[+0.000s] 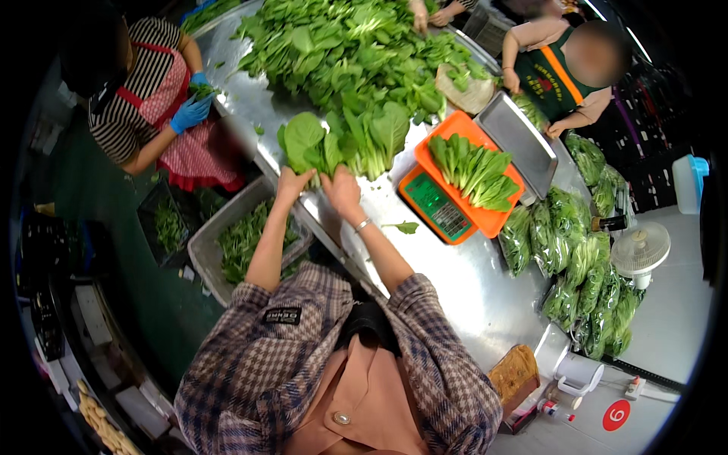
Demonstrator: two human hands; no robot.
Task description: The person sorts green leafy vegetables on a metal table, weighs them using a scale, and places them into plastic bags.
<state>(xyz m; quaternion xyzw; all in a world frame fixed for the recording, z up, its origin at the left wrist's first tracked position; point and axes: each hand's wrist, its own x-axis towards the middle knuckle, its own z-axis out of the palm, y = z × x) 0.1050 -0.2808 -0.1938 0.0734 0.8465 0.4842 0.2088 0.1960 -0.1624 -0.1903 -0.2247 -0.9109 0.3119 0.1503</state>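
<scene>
At the near edge of the metal table, my left hand and my right hand close around the stem ends of a bunch of leafy greens. Its broad leaves point away from me. More greens stand against the bunch on the right, their pale stems toward me. Beyond them spreads a large heap of loose greens. To the right of my hands is an orange digital scale with a lit display. An orange tray on it carries a row of greens. A single leaf lies near my right wrist.
Below the table edge stands a grey bin of greens. Bagged greens pile up at right near a white fan. A metal scale platform adjoins the tray. Co-workers stand at left, at right and across the table; the left one wears blue gloves.
</scene>
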